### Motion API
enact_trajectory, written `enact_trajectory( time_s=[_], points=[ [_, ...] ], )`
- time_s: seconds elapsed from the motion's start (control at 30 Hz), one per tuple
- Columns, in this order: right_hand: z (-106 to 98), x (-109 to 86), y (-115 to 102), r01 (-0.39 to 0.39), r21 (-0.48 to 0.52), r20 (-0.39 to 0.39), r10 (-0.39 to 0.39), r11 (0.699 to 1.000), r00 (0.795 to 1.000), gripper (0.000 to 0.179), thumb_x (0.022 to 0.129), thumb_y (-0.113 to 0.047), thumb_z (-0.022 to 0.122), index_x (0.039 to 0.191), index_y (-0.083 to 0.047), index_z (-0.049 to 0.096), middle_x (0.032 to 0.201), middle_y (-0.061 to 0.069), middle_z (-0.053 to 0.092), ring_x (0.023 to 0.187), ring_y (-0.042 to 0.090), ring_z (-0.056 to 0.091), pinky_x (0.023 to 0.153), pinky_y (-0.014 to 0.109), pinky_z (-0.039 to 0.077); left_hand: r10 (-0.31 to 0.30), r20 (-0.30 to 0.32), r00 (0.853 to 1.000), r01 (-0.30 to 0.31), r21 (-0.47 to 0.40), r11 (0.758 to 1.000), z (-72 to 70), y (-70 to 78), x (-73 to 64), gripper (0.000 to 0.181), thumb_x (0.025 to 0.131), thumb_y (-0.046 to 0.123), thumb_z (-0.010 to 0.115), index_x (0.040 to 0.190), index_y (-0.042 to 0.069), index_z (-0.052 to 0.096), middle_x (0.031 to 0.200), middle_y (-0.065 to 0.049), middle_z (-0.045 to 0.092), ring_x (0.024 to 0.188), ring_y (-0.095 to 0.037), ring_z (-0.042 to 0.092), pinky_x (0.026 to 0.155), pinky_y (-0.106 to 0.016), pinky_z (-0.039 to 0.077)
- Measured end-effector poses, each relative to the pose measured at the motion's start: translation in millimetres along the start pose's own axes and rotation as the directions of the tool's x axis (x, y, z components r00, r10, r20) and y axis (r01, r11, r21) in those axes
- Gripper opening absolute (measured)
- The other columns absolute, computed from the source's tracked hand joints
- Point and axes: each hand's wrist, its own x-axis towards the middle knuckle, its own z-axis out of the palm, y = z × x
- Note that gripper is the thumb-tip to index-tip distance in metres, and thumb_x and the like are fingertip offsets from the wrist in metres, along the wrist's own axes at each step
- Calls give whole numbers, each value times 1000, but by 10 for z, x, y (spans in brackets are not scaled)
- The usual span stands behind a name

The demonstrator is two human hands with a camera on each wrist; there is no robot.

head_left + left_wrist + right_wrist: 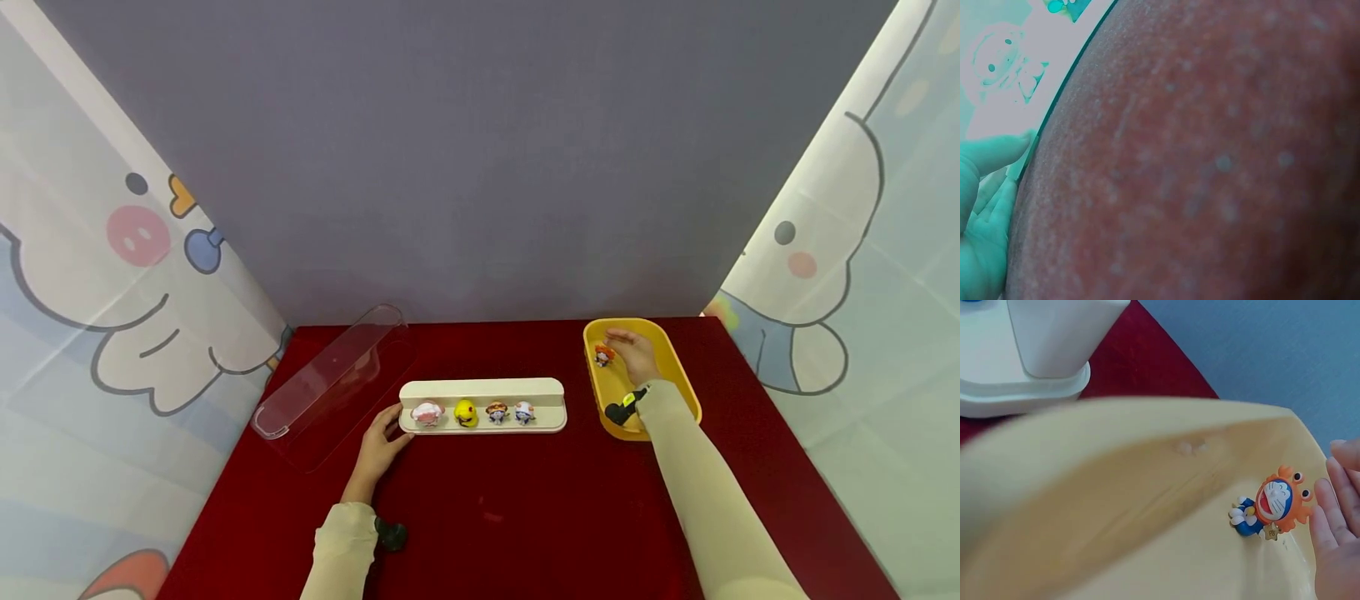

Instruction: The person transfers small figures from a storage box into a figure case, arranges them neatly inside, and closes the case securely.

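Observation:
A long white display stand (483,423) holds several small figurines in a row: a pink-and-white one (427,413), a yellow one (466,412), a brown-topped one (497,412) and a white-and-blue one (524,412). My left hand (381,443) holds the stand's left front corner, thumb at the front edge and fingers along the end. Inside a yellow tub (678,379), my right hand (636,354) reaches beside a figurine in an orange crab hood (1282,500). In the right wrist view its fingers extend right next to the hood, without closing round it.
At the left of the red tabletop (510,517) lies a long clear plastic cover (330,375), tilted diagonally. A grey wall panel (480,167) rises behind the table, and printed cartoon curtains (82,350) hang at both sides.

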Motion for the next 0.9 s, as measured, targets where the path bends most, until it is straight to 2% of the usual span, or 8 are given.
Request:
enact_trajectory(
  time_s=[0.2,0.33,0.43,0.57,0.77,0.9],
  points=[
    [-8,37,59,-24,7,-19,24,1000,1000,43,91,-6,60,129,9,50,111,0,65,89,0,60,91,21,50,-5,-3,1000,5,-4,1000,4,9,-2,61,79,-8,70,134,-9,45,138,-26,41,126,-41,43,105,-45,40],
    [-3,61,92,-35,-11,7,36,999,999,44,91,-6,60,131,9,49,112,3,64,84,-3,60,92,26,50,-13,-4,1000,13,-16,1000,-4,16,-3,62,78,-9,70,135,-8,44,139,-24,41,127,-40,42,105,-45,40],
    [-1,75,109,-46,-18,13,47,999,999,44,91,-5,60,131,9,49,110,1,65,79,-4,60,89,25,51,-5,4,1000,5,-9,1000,-7,16,-4,63,79,-9,70,136,-8,43,139,-25,40,127,-41,42,105,-46,40],
    [8,74,108,-92,-15,37,92,996,995,44,89,0,59,130,11,47,98,-6,65,77,-4,60,84,22,53,-12,7,1000,12,2,1000,-6,13,-5,63,78,-9,70,136,-7,44,139,-25,40,126,-41,43,105,-45,40],
    [26,55,75,-160,27,73,158,987,985,46,89,6,58,132,14,43,90,-4,67,77,2,63,84,26,56,-14,10,1000,14,9,1000,-11,17,0,64,79,-8,70,136,-6,44,139,-24,40,126,-41,43,104,-46,40],
    [41,49,59,-173,6,64,173,985,983,47,89,6,58,133,13,43,91,-2,68,77,3,63,82,26,56,-16,10,1000,16,3,1000,-14,11,8,64,79,-8,70,137,-6,43,140,-24,39,126,-41,42,104,-46,40]
  ],
)
